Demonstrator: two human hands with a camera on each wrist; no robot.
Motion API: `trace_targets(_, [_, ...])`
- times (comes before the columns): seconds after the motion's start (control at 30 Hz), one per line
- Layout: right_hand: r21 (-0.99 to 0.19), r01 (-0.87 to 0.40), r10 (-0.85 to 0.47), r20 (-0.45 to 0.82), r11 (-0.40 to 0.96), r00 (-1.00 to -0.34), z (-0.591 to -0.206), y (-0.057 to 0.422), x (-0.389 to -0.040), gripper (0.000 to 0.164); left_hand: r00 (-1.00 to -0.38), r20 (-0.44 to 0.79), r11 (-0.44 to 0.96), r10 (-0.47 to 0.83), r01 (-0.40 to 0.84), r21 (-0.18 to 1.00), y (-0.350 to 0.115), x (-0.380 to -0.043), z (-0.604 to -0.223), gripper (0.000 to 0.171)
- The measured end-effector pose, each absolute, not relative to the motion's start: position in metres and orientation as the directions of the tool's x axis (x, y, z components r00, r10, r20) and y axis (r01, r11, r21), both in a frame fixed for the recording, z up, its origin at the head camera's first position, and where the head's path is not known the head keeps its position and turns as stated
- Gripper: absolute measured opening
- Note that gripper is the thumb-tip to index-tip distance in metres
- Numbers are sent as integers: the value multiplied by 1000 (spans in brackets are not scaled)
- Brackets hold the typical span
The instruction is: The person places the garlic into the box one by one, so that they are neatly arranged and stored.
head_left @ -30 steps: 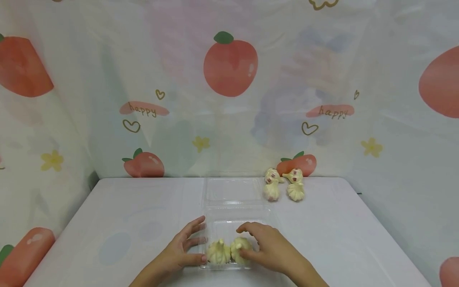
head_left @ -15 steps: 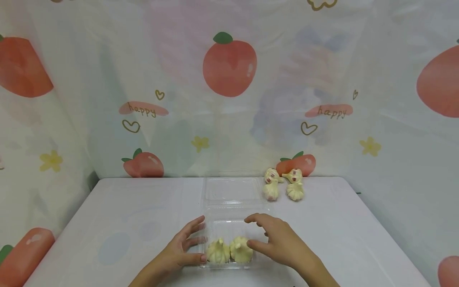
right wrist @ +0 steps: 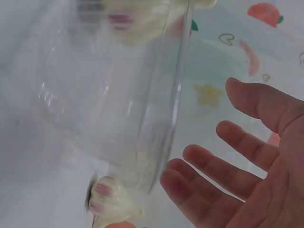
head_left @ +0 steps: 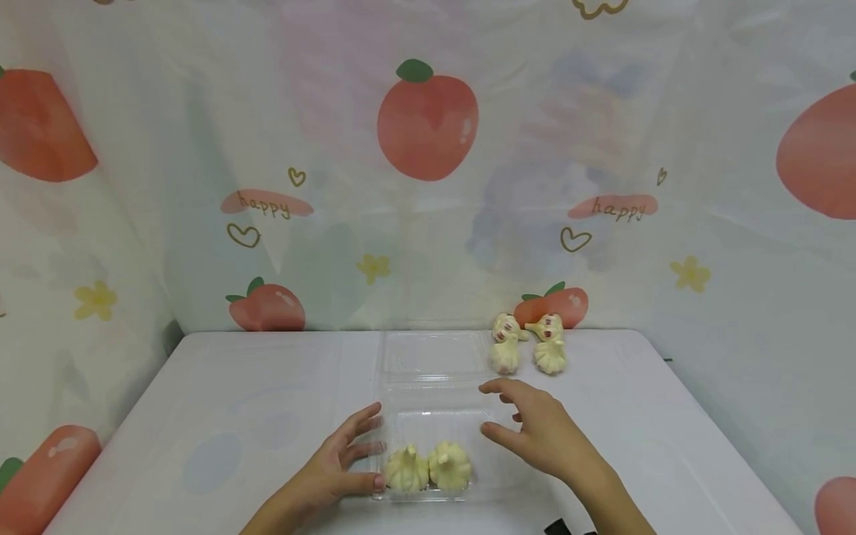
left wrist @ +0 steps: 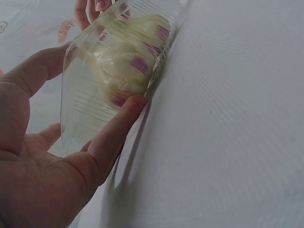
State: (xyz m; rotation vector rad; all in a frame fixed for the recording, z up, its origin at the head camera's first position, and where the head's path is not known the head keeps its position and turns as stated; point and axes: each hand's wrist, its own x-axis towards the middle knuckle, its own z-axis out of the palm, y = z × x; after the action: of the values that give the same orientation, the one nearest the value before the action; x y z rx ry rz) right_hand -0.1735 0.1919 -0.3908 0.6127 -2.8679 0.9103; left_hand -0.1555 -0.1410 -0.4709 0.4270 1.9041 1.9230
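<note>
A clear plastic clamshell box (head_left: pixel 438 416) lies unfolded on the table, its lid (head_left: pixel 438 355) toward the back. Two pale garlic bulbs with purple marks, one left (head_left: pixel 406 469) and one right (head_left: pixel 449 467), sit side by side in its near end. My left hand (head_left: pixel 337 461) touches the box's left wall, thumb and fingers spread along it; the left wrist view shows its thumb (left wrist: pixel 121 126) low on the plastic. Above the box's right side, my right hand (head_left: pixel 535 427) holds nothing, fingers apart and loosely bent. In the right wrist view its fingers (right wrist: pixel 218 175) are beside the box wall.
Several more garlic bulbs (head_left: pixel 550 357) lie in a cluster at the table's back right, close to the lid. A white table (head_left: pixel 267 401) meets a fruit-printed curtain (head_left: pixel 428 253) behind. Part of a black object (head_left: pixel 557 527) shows at the bottom edge.
My right hand has drawn back from the right garlic bulb, moving right and toward the back of the table. The left hand stays at the box wall.
</note>
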Motion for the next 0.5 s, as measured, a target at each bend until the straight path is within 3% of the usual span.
trace_targets(0.5, [-562, -354, -277, 221, 748, -935, -396, 216, -190, 45, -874, -55, -2, 483, -64, 998, -141, -154, -471, 99])
